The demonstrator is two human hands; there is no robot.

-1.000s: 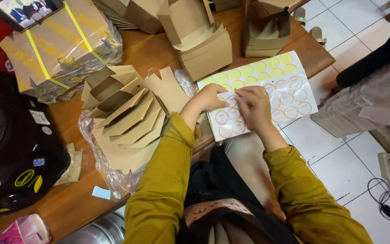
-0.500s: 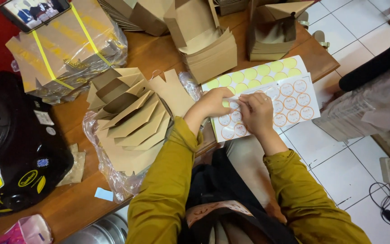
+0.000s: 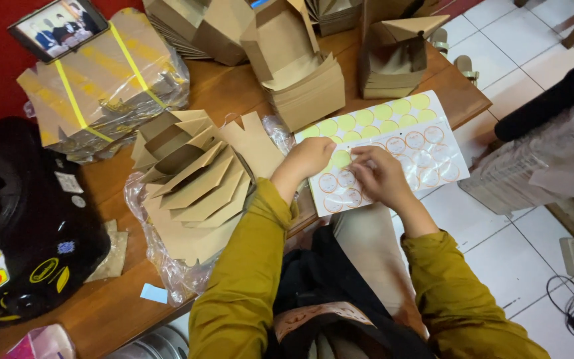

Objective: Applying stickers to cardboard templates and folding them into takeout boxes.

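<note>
On the wooden table, both hands' grips, left hand and right hand, pinch the sticker sheet.

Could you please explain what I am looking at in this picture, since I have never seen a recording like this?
There is no machine here: a camera on a person's head looks down at their own two bare hands. The left hand steadies a sticker sheet of round labels, while the right hand picks at one sticker on it. The sheet lies at the edge of a wooden table. Beside it sit a fanned pile of flat cardboard boxes in plastic wrap, a strapped bundle of more, folded boxes and a black helmet.
</note>
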